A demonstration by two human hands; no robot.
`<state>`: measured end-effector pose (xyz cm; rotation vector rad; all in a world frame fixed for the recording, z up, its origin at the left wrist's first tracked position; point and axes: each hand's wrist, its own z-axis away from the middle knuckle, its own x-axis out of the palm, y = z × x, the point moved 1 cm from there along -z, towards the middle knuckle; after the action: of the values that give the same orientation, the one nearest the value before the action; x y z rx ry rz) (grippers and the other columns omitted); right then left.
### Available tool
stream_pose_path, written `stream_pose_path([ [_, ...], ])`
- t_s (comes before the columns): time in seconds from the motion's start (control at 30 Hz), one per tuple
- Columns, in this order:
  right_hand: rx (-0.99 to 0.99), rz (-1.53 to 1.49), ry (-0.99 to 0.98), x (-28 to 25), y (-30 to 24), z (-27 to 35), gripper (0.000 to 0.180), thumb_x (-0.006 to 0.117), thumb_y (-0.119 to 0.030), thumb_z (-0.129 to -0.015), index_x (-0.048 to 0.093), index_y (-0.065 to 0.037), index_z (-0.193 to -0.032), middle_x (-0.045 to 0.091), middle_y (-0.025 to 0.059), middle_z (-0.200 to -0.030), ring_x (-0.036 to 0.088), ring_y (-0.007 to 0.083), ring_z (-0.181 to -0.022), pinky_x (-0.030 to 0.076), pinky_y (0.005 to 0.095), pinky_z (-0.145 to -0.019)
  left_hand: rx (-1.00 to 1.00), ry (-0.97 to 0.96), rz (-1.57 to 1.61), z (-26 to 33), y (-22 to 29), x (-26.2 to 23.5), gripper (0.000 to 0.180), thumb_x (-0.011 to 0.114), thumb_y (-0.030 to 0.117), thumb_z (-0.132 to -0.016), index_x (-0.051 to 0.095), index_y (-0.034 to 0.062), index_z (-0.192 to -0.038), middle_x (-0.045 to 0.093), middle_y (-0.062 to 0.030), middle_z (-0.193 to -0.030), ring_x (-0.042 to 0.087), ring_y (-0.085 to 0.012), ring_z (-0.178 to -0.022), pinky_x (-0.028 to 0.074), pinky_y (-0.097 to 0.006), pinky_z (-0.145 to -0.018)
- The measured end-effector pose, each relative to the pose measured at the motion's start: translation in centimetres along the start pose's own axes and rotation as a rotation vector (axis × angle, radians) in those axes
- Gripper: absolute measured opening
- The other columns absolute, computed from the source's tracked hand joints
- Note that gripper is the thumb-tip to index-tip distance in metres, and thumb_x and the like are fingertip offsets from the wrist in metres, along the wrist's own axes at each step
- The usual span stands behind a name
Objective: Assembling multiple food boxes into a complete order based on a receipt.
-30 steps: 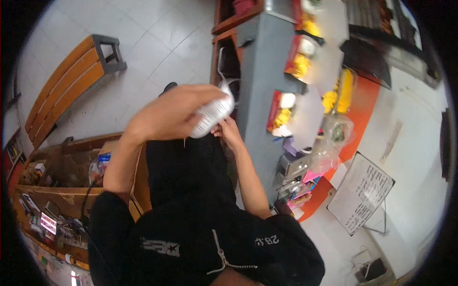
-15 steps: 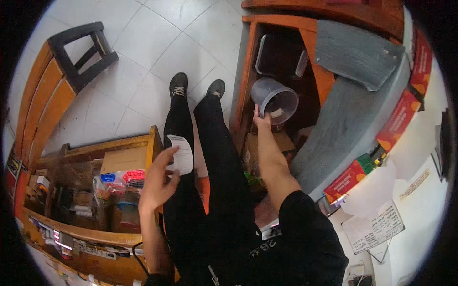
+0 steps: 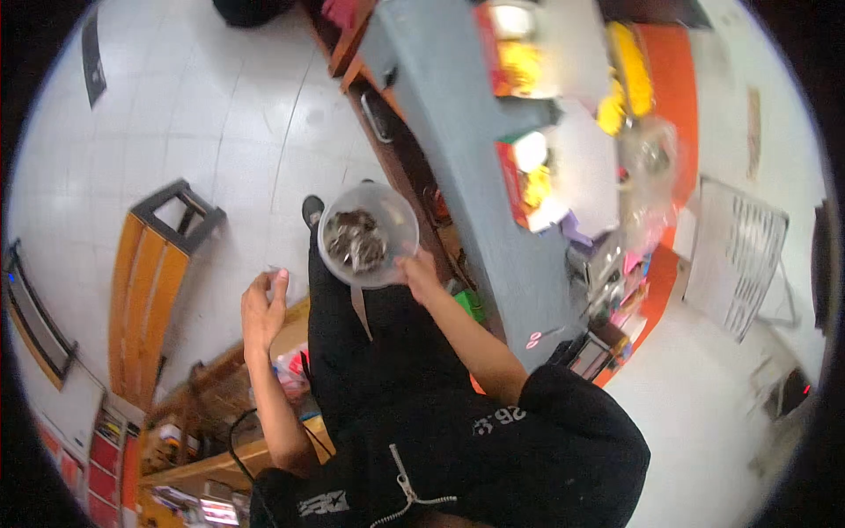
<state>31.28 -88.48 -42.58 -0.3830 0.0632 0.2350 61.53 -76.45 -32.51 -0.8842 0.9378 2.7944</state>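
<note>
My right hand [image 3: 421,275] grips the rim of a round clear plastic tub [image 3: 400,216], held in front of my legs with its open top toward me. Dark and silvery crumpled bits [image 3: 358,242] lie inside it; their kind is blurred. My left hand [image 3: 264,308] is raised to the left of the tub, apart from it, fingers drawn together. At its fingertips shows the thin edge of a paper slip [image 3: 275,267], seen nearly edge-on.
A grey-topped counter [image 3: 466,176] runs along my right, bearing red and yellow boxes [image 3: 519,66] and pink-handled scissors [image 3: 533,339]. On the left stand a wooden bench [image 3: 150,299] and a low wooden cabinet [image 3: 224,378]. Pale floor tiles [image 3: 238,123] lie ahead.
The tub has come out of the cabinet under the counter and tipped so its contents show. My left hand has turned, so the slip shows only its edge. My view has swung round.
</note>
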Motion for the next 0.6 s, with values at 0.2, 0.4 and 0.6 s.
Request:
stream_pose_path([
  [0.2, -0.132, -0.175, -0.157, -5.3, -6.7, 19.8, 0.058, 0.053, -0.006, -0.095, 0.032, -0.006, -0.148, 0.059, 0.0221, -0.120, 0.072, 0.0307, -0.079, 0.060, 0.0370, -0.063, 0.328, -0.266, -0.021, 7.4, 14.4, -3.1, 0.054, 0.049, 0.039, -0.098, 0.067, -0.0069, -0.078, 0.064, -0.0255, -0.070, 0.065, -0.0384, -0.069, 0.049, -0.044, -0.069],
  [0.4, -0.429, -0.077, 0.120, -17.3, -8.7, 29.6, 0.053, 0.047, -0.009, -0.099, 0.031, -0.007, -0.149, 0.060, 0.0203, -0.122, 0.072, 0.0280, -0.080, 0.059, 0.0328, -0.061, 0.779, -0.555, 0.127, 12.1, 22.3, 2.9, 0.059, 0.029, 0.037, -0.102, 0.066, -0.0048, -0.081, 0.062, -0.0232, -0.072, 0.060, -0.0352, -0.068, 0.046, -0.041, -0.071],
  [0.6, -0.471, -0.036, 0.314, -26.2, -4.1, 22.0, 0.046, 0.048, -0.005, -0.094, 0.042, -0.002, -0.139, 0.063, 0.0194, -0.114, 0.070, 0.0237, -0.077, 0.055, 0.0325, -0.061, 0.770, -0.726, -0.359, 14.1, 25.4, 14.4, 0.055, 0.043, 0.042, -0.103, 0.062, -0.0075, -0.089, 0.061, -0.0236, -0.075, 0.060, -0.0350, -0.070, 0.045, -0.043, -0.068],
])
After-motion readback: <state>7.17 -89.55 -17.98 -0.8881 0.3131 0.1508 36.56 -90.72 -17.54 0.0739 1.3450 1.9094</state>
